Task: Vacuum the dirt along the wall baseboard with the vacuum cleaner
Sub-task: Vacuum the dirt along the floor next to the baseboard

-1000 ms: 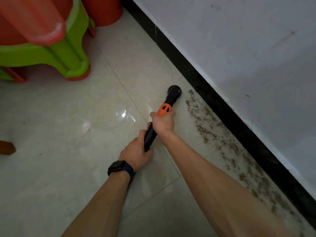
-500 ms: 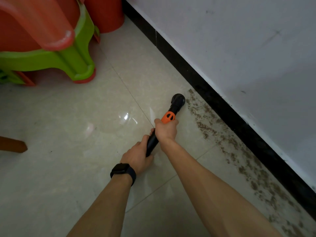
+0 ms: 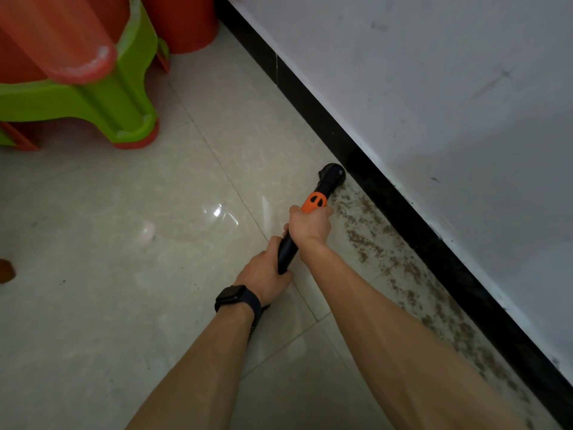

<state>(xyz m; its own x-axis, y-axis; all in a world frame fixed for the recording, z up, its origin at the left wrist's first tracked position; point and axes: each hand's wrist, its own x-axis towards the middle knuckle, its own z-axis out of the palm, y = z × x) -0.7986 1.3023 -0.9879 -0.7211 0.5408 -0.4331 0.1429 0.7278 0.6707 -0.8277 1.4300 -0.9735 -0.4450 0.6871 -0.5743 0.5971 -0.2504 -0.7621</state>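
Note:
A black vacuum cleaner wand [image 3: 286, 249] with an orange collar [image 3: 315, 203] points away from me, and its round black nozzle [image 3: 332, 174] sits on the floor against the black baseboard [image 3: 403, 218]. My right hand [image 3: 310, 226] grips the wand just below the collar. My left hand [image 3: 266, 279], with a black watch on the wrist, holds the wand's lower end. A band of brown dirt [image 3: 403, 268] lies on the tiles along the baseboard, from the nozzle back toward me.
A green plastic stool [image 3: 102, 100] stacked with red ones stands at the upper left, and a red bucket [image 3: 183, 23] sits beside it near the wall. The white wall [image 3: 434, 88] rises on the right. Glossy beige tiles [image 3: 124, 243] spread to the left.
The nozzle has moved forward and right, from the open tile to the baseboard at the far end of the dirt band. Both hands kept their grip.

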